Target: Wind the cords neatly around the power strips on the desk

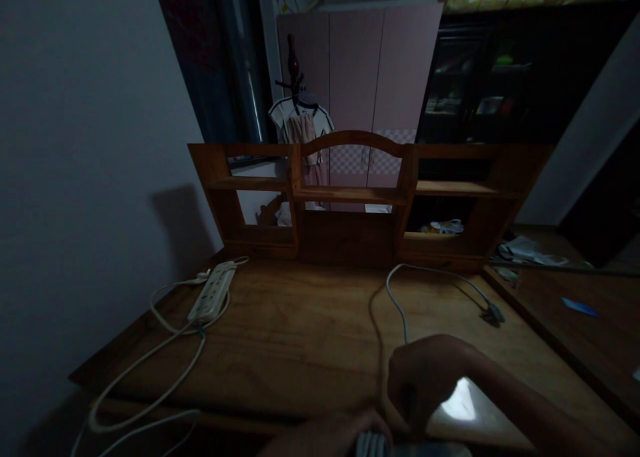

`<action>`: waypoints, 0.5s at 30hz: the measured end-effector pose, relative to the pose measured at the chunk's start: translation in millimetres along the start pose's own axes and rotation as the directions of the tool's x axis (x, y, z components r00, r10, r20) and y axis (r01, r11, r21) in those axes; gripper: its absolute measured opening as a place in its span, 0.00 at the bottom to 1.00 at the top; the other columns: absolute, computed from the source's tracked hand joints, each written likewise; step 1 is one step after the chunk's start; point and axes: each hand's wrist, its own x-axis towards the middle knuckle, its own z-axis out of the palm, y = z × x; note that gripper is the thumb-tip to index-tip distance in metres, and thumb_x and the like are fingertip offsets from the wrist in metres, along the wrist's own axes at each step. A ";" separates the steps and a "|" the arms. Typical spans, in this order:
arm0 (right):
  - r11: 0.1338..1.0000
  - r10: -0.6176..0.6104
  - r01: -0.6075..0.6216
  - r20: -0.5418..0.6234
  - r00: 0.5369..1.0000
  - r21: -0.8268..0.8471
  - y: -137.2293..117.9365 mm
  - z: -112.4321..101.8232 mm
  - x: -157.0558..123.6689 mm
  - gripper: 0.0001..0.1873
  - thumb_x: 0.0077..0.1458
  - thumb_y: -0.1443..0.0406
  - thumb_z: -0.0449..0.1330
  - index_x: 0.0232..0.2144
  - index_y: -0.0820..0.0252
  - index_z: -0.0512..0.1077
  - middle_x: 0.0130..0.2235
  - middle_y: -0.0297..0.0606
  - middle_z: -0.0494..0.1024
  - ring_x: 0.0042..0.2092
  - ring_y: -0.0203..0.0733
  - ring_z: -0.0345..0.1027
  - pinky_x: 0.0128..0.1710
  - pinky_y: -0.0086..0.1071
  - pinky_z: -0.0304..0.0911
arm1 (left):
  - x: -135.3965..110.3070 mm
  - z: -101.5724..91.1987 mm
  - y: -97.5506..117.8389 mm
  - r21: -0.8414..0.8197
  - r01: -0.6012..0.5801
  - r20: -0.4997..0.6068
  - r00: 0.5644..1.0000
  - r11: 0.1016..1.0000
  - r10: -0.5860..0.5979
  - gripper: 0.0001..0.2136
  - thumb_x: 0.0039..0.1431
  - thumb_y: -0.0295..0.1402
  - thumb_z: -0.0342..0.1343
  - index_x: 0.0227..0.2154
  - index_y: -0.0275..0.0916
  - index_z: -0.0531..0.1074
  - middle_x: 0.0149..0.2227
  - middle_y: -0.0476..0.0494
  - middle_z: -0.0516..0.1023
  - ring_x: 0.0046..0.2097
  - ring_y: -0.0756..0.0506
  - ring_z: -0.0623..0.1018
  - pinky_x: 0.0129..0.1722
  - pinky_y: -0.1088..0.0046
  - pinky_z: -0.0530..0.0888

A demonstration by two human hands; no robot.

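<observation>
My right hand [430, 377] is over the front of the wooden desk, fingers curled down and closed on a thin grey cable [403, 310]. From that hand the cable arcs up and to the right across the desktop, ending in a dark plug-like end [494, 314]. Low at the bottom edge, to the left of my right hand, is my left hand [345, 434]. Its fingers wrap around a bundle of light grey parallel strands [373, 445], which looks like folded cable. The frame edge cuts off part of this bundle, and dim light hides the fingertips.
A white power strip [214, 292] with looping white cords lies on the left of the desktop [310, 324]. A wooden shelf unit [350, 194] stands along the back edge. On the surface to the right is a blue packet [579, 306]. A wall [100, 177] borders the left side.
</observation>
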 end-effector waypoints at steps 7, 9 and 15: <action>0.640 -0.004 -0.386 -0.505 0.863 -0.664 -56.1 -6.6 5.2 0.11 0.46 0.65 0.70 0.33 0.66 0.78 0.33 0.45 0.79 0.34 0.45 0.73 0.31 0.33 0.60 | 6.2 7.7 16.2 0.414 0.097 -0.256 0.967 0.905 0.013 0.19 0.47 0.42 0.60 0.43 0.44 0.73 0.36 0.43 0.79 0.36 0.39 0.78 0.35 0.68 0.70; 0.594 -0.040 -0.471 -0.609 0.793 -0.652 -65.0 -9.1 -0.8 0.08 0.49 0.73 0.65 0.35 0.66 0.76 0.35 0.46 0.79 0.37 0.47 0.73 0.34 0.35 0.61 | 8.0 4.6 18.3 0.456 0.141 -0.320 0.947 0.879 0.014 0.24 0.43 0.42 0.63 0.45 0.44 0.70 0.39 0.43 0.79 0.36 0.40 0.78 0.32 0.70 0.69; 0.655 -0.114 -0.547 -0.783 0.612 -0.522 -68.2 -12.8 -6.7 0.11 0.49 0.77 0.59 0.37 0.62 0.72 0.37 0.43 0.77 0.37 0.45 0.71 0.33 0.34 0.55 | 37.2 -13.3 -3.8 0.396 0.318 -0.677 0.735 0.862 0.040 0.26 0.46 0.40 0.62 0.48 0.41 0.64 0.45 0.37 0.76 0.42 0.36 0.78 0.39 0.63 0.71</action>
